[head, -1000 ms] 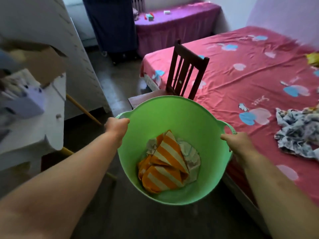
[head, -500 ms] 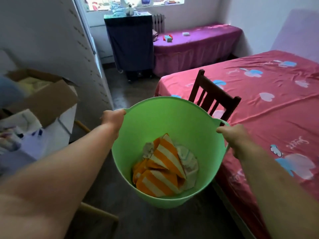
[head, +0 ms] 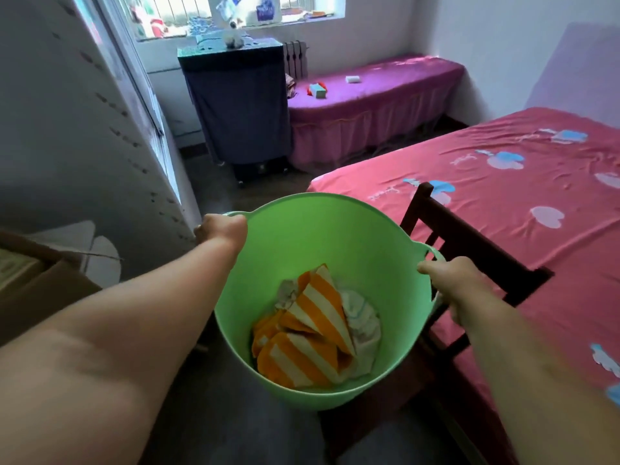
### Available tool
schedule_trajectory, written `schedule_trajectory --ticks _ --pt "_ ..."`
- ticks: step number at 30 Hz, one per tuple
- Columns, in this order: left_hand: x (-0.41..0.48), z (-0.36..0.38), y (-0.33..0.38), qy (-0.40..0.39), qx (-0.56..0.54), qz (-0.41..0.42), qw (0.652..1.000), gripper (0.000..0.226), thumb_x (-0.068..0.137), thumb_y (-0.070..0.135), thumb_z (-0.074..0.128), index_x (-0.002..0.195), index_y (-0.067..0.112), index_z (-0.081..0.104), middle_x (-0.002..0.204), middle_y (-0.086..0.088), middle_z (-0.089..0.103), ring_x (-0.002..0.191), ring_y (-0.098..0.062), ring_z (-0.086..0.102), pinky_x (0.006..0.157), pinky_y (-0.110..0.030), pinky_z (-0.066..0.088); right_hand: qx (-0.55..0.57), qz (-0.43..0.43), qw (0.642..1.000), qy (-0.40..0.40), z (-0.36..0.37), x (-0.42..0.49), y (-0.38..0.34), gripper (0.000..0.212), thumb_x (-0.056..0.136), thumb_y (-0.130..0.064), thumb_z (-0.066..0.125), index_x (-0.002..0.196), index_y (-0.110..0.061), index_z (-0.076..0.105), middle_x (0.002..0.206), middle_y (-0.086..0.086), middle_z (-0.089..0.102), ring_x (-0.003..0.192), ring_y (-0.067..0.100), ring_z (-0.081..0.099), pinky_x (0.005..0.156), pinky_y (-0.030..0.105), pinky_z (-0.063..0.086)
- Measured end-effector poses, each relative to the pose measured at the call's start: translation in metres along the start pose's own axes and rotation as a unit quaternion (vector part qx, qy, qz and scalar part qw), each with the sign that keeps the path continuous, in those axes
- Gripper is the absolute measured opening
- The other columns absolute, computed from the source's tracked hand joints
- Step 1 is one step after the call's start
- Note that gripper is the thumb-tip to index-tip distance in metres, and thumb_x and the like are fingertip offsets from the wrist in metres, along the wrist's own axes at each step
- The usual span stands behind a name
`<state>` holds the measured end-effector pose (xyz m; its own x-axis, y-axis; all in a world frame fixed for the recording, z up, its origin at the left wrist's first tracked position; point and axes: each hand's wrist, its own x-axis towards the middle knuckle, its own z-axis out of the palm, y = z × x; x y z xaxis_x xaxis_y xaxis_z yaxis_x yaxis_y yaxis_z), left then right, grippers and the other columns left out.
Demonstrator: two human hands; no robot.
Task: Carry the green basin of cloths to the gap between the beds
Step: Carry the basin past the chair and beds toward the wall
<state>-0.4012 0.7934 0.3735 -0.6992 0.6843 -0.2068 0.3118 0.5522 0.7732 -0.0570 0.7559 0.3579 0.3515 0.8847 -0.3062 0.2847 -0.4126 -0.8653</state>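
Observation:
I hold a green basin in the air in front of me, above the dark floor. My left hand grips its left handle and my right hand grips its right handle. Inside lie an orange-and-white striped cloth and a pale cloth. A pink bed lies to the right and a purple bed stands ahead under the window. Between them runs a narrow strip of floor.
A dark wooden chair stands right behind the basin against the pink bed. A dark covered cabinet on wheels stands ahead beside the purple bed. A white wardrobe and a cardboard box line the left side.
I have walked forward with the basin and the view has lifted. The chair has slid from behind the basin to its right, and the purple bed and cabinet look closer.

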Motion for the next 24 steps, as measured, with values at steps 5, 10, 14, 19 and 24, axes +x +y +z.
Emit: schedule_trajectory --ticks 5,10,14,19,24 --pt "0.062 0.031 0.052 0.038 0.019 -0.020 0.999 0.064 0.080 0.026 0.048 0.137 -0.001 0.055 0.141 -0.023 0.058 0.129 -0.043 0.059 0.106 -0.049 0.053 0.007 -0.003 1.000 -0.018 0.027 0.067 -0.037 0.017 0.077 -0.009 0.064 0.063 -0.004 0.054 0.061 0.009 0.050 0.050 0.020 0.043 0.049 0.025 0.030" --pt "0.119 0.062 0.087 0.047 0.029 -0.010 0.998 0.065 0.078 0.034 0.047 0.131 0.000 0.062 0.138 -0.021 0.062 0.127 -0.041 0.060 0.107 -0.048 0.052 0.004 0.007 1.000 -0.029 0.051 0.123 -0.063 0.012 0.076 -0.011 0.064 0.071 0.000 0.060 0.064 0.010 0.052 0.054 0.023 0.047 0.053 0.028 0.037" --pt "0.180 0.093 0.113 0.041 0.043 -0.015 0.998 0.067 0.077 0.036 0.046 0.133 0.002 0.061 0.141 -0.021 0.059 0.128 -0.042 0.058 0.108 -0.049 0.051 0.006 0.025 0.999 -0.032 0.080 0.171 -0.085 0.014 0.077 -0.008 0.064 0.086 0.002 0.062 0.069 0.009 0.053 0.058 0.020 0.049 0.052 0.026 0.039" --pt "0.279 0.133 0.141 -0.004 0.072 -0.006 0.997 0.064 0.080 0.031 0.049 0.134 -0.001 0.060 0.141 -0.023 0.060 0.130 -0.042 0.058 0.109 -0.048 0.050 0.023 0.074 0.997 -0.004 0.134 0.227 -0.102 0.023 0.077 -0.008 0.063 0.098 0.001 0.058 0.076 0.008 0.051 0.063 0.021 0.050 0.052 0.028 0.041" --pt "0.359 0.159 0.166 -0.059 0.102 -0.006 0.993 0.063 0.082 0.029 0.048 0.137 -0.001 0.059 0.143 -0.022 0.060 0.133 -0.042 0.057 0.112 -0.048 0.048 0.019 0.142 0.990 0.014 0.188 0.270 -0.120 0.023 0.079 -0.005 0.062 0.100 -0.001 0.058 0.079 0.007 0.054 0.067 0.021 0.054 0.054 0.031 0.049"
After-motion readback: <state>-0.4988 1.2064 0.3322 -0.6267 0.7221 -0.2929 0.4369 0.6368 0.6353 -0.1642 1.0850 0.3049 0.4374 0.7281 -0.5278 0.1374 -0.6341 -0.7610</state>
